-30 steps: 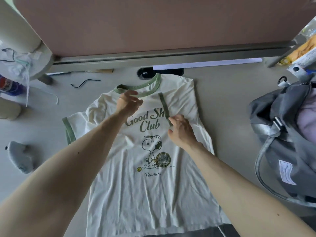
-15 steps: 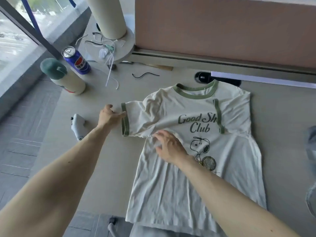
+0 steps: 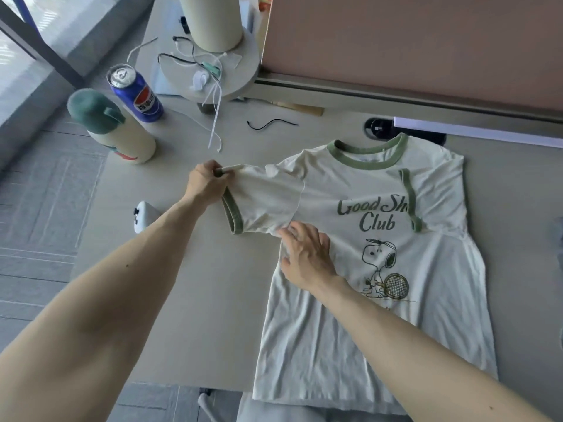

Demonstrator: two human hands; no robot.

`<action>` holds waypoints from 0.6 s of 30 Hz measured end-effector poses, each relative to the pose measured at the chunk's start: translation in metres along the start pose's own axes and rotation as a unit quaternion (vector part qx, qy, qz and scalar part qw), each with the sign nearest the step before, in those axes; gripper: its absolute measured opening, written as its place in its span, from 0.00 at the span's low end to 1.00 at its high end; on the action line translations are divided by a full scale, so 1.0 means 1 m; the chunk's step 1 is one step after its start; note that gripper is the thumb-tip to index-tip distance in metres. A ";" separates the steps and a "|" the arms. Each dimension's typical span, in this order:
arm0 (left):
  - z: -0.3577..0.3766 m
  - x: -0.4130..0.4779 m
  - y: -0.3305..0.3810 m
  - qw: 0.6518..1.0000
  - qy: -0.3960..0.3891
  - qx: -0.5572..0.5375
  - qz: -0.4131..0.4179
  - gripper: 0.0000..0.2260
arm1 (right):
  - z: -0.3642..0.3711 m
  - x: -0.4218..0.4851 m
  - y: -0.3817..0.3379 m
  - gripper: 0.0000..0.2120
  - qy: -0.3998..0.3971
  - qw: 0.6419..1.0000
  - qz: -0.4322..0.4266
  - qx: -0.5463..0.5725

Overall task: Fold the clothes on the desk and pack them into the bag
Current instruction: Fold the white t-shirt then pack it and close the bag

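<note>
The left hand (image 3: 207, 185) is pinching the top edge of the left-side sleeve (image 3: 265, 199) between thumb and curled fingers, lifting that corner slightly off the bench (image 3: 182, 269). The right hand (image 3: 307, 257) is lying flat with its fingers spread, pressing down on the cloth just below the armpit seam, where it is likely marking the fold line. Both hands are working on the cream T-shirt (image 3: 350, 330) with green trim, which is lying face up with its collar pointing away from the person and its hem hanging a little over the near edge. The right-side sleeve (image 3: 435, 193) is already lying turned in across the chest, its green cuff crossing the printed lettering, so the folding appears to be at an early stage: this second sleeve is waiting to be brought in, the body is waiting to be doubled up, and the packing is not yet started. The bag is not showing plainly in this view. Further out, a blue can (image 3: 135, 95) and a green-capped bottle (image 3: 112, 129) are standing well apart from the shirt.
</note>
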State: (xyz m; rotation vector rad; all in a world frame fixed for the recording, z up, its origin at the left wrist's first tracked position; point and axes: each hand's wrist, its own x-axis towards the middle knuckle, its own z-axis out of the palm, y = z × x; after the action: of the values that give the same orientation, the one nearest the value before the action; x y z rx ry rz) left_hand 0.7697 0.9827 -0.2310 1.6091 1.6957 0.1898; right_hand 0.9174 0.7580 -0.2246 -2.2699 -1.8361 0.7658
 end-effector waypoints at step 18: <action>-0.035 -0.012 0.023 0.953 -0.116 -0.267 -0.079 0.06 | 0.039 0.087 -0.073 0.40 0.247 0.964 0.077 -0.053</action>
State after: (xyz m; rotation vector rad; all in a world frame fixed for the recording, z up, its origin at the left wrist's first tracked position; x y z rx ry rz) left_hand 0.7652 0.9905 -0.1879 1.0463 1.4258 0.3333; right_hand 0.8467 0.8503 -0.2557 -2.4028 -1.5107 0.0906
